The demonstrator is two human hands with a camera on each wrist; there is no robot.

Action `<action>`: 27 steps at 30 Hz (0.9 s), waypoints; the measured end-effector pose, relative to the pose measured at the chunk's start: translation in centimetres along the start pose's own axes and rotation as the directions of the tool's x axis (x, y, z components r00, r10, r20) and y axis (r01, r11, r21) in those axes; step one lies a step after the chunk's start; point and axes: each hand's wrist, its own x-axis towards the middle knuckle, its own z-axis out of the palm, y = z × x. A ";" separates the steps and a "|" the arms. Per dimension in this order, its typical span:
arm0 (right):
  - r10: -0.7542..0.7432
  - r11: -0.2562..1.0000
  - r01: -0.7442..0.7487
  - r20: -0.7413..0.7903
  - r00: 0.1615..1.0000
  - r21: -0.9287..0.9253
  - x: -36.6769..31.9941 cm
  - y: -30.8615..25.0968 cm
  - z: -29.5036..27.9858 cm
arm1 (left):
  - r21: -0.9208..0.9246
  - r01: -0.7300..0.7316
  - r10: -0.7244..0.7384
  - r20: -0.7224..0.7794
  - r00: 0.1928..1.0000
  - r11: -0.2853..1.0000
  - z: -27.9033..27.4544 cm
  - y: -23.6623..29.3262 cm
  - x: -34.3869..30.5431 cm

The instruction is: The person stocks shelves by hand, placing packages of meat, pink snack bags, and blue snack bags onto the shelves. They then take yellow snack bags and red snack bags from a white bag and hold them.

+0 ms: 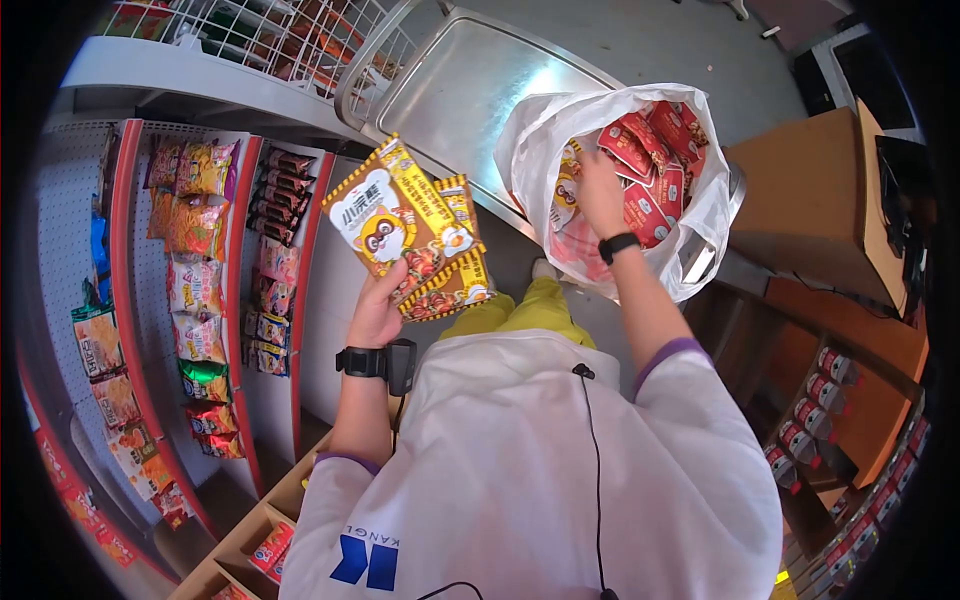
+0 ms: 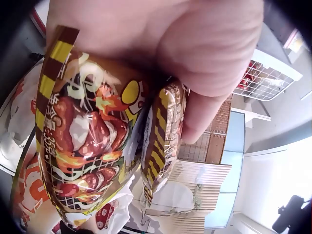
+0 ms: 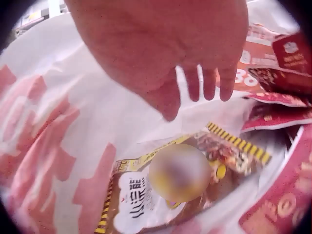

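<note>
Fanned out in my left hand [image 1: 378, 312] are brown-and-yellow snack packets [image 1: 375, 225] with a cartoon raccoon on the front, gripped at their lower edge by thumb and fingers. The left wrist view shows a packet [image 2: 85, 131] close up, with another beside the thumb. My right hand [image 1: 600, 195] reaches inside a white plastic bag [image 1: 525, 130]. Its fingers [image 3: 208, 87] point down, loosely extended, with nothing between them. Below them in the bag lies a matching raccoon packet [image 3: 131, 200]. Red packets [image 1: 650, 205] fill the bag's other side.
A steel cart top [image 1: 470, 80] extends behind the bag. Snack bags [image 1: 195, 285] hang on a pegboard rack at left, below a wire basket [image 1: 300, 40]. At right stands a cardboard box [image 1: 810, 190], with bottles [image 1: 815, 415] lower down. Wooden compartments [image 1: 235, 560] sit at lower left.
</note>
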 end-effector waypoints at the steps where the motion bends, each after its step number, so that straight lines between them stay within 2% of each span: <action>1: -0.249 0.968 0.249 -0.009 0.968 -0.014 0.9 0.3 0.7 | 0.036 -0.013 0.013 -0.003 1.000 0.999 0.2 -0.2 0.0; 2: -0.485 0.874 0.484 -0.018 0.874 -0.029 1.7 0.3 1.0 | 0.072 -0.028 0.029 -0.003 1.000 0.997 0.4 -0.6 0.1; 3: -0.487 0.873 0.487 -0.018 0.873 -0.025 2.5 0.3 1.2 | 0.092 -0.012 0.012 -0.003 1.000 0.996 0.3 -1.2 0.6; 5: -0.487 0.704 0.628 0.417 0.767 -0.332 4.2 -1.2 1.5 | 0.091 -0.015 0.014 0.010 1.000 0.996 1.5 -1.4 0.5; 8: -0.582 0.727 0.631 0.245 0.775 -0.270 4.9 0.0 4.9 | 0.069 -0.033 0.031 0.030 0.999 0.997 3.9 -0.8 -0.2; 9: -0.504 0.723 0.615 0.367 0.781 -0.315 5.3 0.2 5.7 | 0.080 -0.043 0.040 0.042 0.998 0.996 4.3 -0.9 -0.2; 10: -0.523 0.700 0.618 0.331 0.785 -0.359 5.4 0.8 6.7 | 0.089 -0.050 0.045 0.056 0.997 0.995 4.5 -0.8 -0.2; 12: -0.496 0.624 0.659 0.438 0.750 -0.420 4.6 -0.8 3.5 | 0.080 -0.046 0.042 0.053 0.998 0.996 4.6 -0.9 -0.4; 13: -0.507 0.613 0.671 0.444 0.739 -0.416 4.4 -0.4 3.5 | 0.060 -0.032 0.029 0.053 0.998 0.998 4.9 -0.9 -0.5; 15: -0.611 0.592 0.698 0.341 0.714 -0.402 4.6 0.8 3.6 | 0.058 -0.034 0.031 0.052 0.998 0.998 5.4 -1.0 -0.8; 16: -0.620 0.586 0.705 0.339 0.707 -0.399 5.0 0.8 3.4 | 0.055 -0.043 0.041 0.046 0.998 0.998 5.5 -1.2 -0.7; 18: -0.470 0.631 0.718 0.591 0.656 -0.296 5.0 1.2 3.1 | 0.056 -0.056 0.053 0.051 0.997 0.997 5.6 -1.8 -0.8; 23: -0.430 0.538 0.725 0.600 0.675 -0.431 4.1 -0.8 0.6 | 0.033 -0.050 0.049 0.045 0.998 0.998 5.9 -2.6 -1.3; 26: -0.379 0.544 0.731 0.657 0.652 -0.413 4.5 -1.3 -0.7 | 0.022 -0.059 0.058 0.024 0.998 0.998 6.0 -3.0 -1.5; 27: -0.357 0.641 0.698 0.682 0.638 -0.318 5.2 -0.5 -0.6 | 0.025 -0.055 0.055 0.015 0.998 0.998 6.0 -3.2 -1.6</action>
